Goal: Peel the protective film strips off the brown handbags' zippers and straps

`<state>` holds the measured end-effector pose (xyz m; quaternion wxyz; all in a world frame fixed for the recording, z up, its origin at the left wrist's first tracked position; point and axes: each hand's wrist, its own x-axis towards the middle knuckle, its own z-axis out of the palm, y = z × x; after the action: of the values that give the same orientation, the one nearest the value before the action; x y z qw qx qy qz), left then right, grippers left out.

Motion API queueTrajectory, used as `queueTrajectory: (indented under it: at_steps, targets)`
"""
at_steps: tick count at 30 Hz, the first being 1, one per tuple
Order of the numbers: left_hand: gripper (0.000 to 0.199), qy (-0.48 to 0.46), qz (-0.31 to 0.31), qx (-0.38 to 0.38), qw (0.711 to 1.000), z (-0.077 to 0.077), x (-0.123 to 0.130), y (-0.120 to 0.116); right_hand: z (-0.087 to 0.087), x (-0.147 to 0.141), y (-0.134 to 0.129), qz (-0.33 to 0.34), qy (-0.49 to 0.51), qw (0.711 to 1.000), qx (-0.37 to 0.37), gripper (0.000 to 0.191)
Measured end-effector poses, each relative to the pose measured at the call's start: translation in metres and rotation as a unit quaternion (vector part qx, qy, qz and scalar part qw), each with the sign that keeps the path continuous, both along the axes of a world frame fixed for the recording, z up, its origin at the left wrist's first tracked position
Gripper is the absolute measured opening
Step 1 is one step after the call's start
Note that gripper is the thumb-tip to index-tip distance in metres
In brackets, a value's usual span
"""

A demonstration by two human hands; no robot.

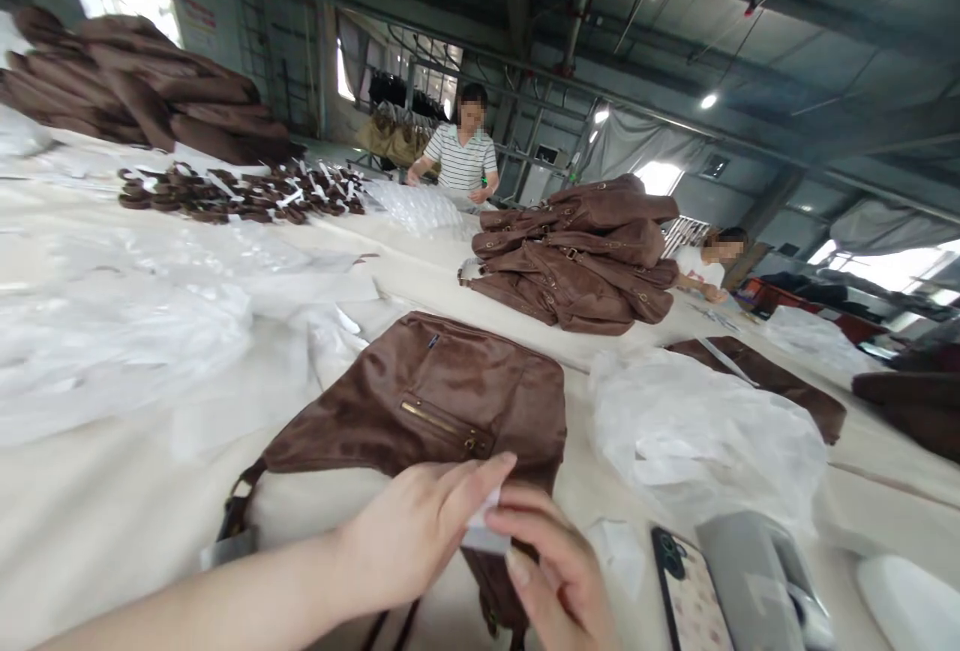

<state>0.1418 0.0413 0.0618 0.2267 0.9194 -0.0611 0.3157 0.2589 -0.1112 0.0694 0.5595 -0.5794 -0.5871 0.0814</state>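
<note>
Left hand (420,526) and right hand (559,571) pinching white tag (484,526), brown bag (420,401) (lengthwise away)

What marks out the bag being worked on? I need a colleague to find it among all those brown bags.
On the long white table, it is the brown bag lying flat and alone nearest the camera. Unlike the piled bags beyond, both hands, left hand and right hand, pinch a small white tag at its near edge.

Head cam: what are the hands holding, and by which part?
Left hand and right hand pinch a small white tag between the fingertips, each at one end, over the brown bag.
</note>
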Motion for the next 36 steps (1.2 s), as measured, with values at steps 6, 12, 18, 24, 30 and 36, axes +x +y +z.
queueTrajectory:
  at_steps: [6,12,18,24,30,36]
  targets:
    - [0.032,0.03,-0.027,-0.526,0.849,0.029,-0.013,0.047,-0.017,0.041,0.002,-0.22,0.165,0.956,-0.105,0.03]
    - [0.028,0.054,-0.124,-0.674,0.726,0.03,-0.022,0.081,-0.03,0.041,0.065,-0.193,0.017,0.921,-0.339,0.034]
    - [0.033,0.071,-0.064,-0.629,0.771,0.021,-0.015,0.08,-0.065,0.02,0.103,-0.061,0.211,0.898,-0.381,0.032]
    - [0.039,0.041,0.024,-0.658,0.751,0.009,-0.009,0.089,-0.034,0.037,0.053,0.086,0.576,0.794,-0.175,0.025]
    - [0.036,0.175,0.002,-0.523,0.834,0.001,-0.002,0.078,-0.016,0.044,0.047,-0.007,0.575,0.818,-0.031,0.016]
    - [0.03,0.21,-0.062,-0.328,0.919,0.004,-0.002,0.065,-0.016,0.035,0.058,-0.037,0.577,0.816,-0.016,0.014]
